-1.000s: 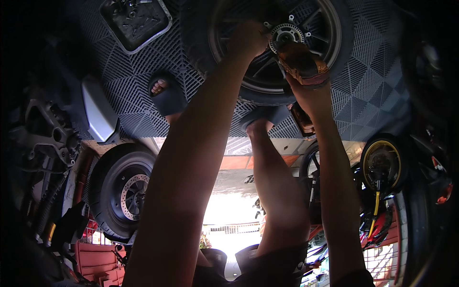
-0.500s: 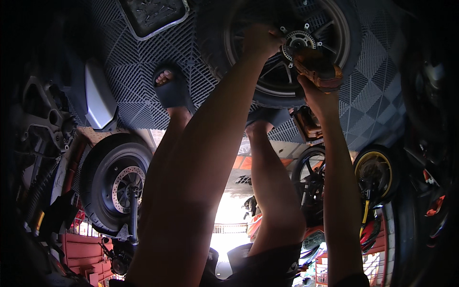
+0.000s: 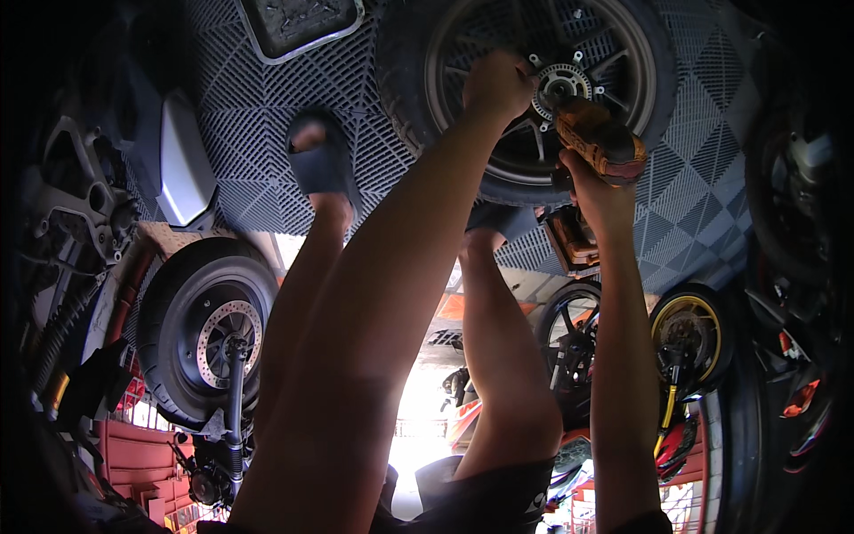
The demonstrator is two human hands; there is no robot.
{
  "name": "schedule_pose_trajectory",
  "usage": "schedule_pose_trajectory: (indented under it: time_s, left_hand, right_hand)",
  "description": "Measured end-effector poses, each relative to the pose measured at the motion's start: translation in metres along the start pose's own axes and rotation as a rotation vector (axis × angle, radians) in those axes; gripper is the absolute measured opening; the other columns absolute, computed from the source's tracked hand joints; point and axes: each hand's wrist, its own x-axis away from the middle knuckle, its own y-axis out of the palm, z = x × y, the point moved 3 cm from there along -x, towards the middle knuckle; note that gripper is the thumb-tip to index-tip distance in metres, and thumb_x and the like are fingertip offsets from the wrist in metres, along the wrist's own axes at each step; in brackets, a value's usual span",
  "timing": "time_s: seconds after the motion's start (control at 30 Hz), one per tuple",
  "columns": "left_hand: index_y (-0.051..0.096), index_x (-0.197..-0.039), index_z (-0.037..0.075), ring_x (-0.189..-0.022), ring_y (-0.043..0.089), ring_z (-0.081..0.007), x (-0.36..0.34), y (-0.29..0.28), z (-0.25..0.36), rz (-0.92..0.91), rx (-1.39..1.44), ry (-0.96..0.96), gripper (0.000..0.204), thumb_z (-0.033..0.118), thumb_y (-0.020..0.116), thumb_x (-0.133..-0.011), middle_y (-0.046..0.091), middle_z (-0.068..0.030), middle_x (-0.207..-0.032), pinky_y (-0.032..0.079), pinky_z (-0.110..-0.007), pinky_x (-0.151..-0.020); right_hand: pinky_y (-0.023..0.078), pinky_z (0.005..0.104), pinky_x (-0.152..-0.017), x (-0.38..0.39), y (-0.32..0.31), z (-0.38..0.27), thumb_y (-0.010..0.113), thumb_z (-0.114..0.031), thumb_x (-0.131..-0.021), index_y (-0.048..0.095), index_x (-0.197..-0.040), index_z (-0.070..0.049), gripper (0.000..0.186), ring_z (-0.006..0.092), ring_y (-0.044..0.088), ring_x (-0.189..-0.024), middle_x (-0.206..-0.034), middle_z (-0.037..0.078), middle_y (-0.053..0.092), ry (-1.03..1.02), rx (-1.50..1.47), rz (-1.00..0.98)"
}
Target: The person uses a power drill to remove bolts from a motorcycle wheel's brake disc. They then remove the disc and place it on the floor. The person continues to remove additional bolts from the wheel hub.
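Note:
A motorcycle wheel (image 3: 655, 102) with a black tyre and dark spokes lies flat on the floor in front of me. At its middle is a hub with a toothed silver ring (image 3: 580, 76) and small metal tabs round it. My right hand (image 3: 607, 203) grips an orange and black cordless power driver (image 3: 598, 141), its nose pointing at the hub. Whether its tip touches anything is hidden. Left of the ring, my left hand (image 3: 500, 85) is closed with its fingertips at the ring's edge. What it holds, if anything, does not show.
A metal tray (image 3: 313, 44) with small loose parts lies at the far left. My sandalled foot (image 3: 322, 160) is on the grey slatted floor tiles (image 3: 249, 191). An orange-brown case (image 3: 574, 240) is right of my leg. Parked motorcycles, one with a yellow-rimmed wheel (image 3: 725, 334), stand around.
The power driver has shifted slightly right and nearer me, and more of its orange body shows. My left hand stays beside the ring. The whole view has shifted a little.

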Motion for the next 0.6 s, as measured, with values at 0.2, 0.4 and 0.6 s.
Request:
schedule_pose_trajectory:
  time_s: [0.2, 0.4, 0.6]
  left_hand:
    - [0.079, -0.093, 0.017, -0.094, 0.072, -0.0316, 0.001, 0.000, 0.001, -0.008, 0.027, -0.010, 0.015, 0.025, 0.079, -0.080, 0.075, -0.0129, -0.094, 0.058, -0.043, -0.085]
    - [0.077, -0.093, 0.009, -0.081, 0.074, -0.0251, 0.006, -0.003, 0.000, 0.080, -0.022, 0.034, 0.020, 0.021, 0.079, -0.078, 0.075, -0.0104, -0.083, 0.056, -0.035, -0.077]
    - [0.073, -0.105, 0.012, -0.094, 0.068, -0.0284, 0.037, -0.008, 0.030, 0.168, -0.315, 0.352, 0.029, 0.010, 0.075, -0.077, 0.070, -0.0073, -0.092, 0.056, -0.040, -0.082]
  right_hand:
    - [0.056, 0.0361, -0.068, -0.002, 0.003, -0.007, 0.079, -0.014, -0.079, 0.069, -0.102, -0.001, 0.028, 0.0236, 0.071, -0.073, -0.090, 0.008, 0.074, 0.000, 0.055, 0.088]
    - [0.044, 0.0252, -0.043, 0.000, -0.007, -0.010, 0.079, -0.016, -0.079, 0.069, -0.093, 0.000, 0.024, 0.0100, 0.056, -0.047, -0.074, 0.004, 0.069, 0.406, -0.313, -0.048]
    - [0.051, 0.0313, -0.052, 0.001, -0.006, 0.018, 0.082, -0.015, -0.077, 0.068, -0.090, -0.002, 0.023, 0.0171, 0.063, -0.050, -0.069, 0.006, 0.068, -0.075, -0.108, 0.034]
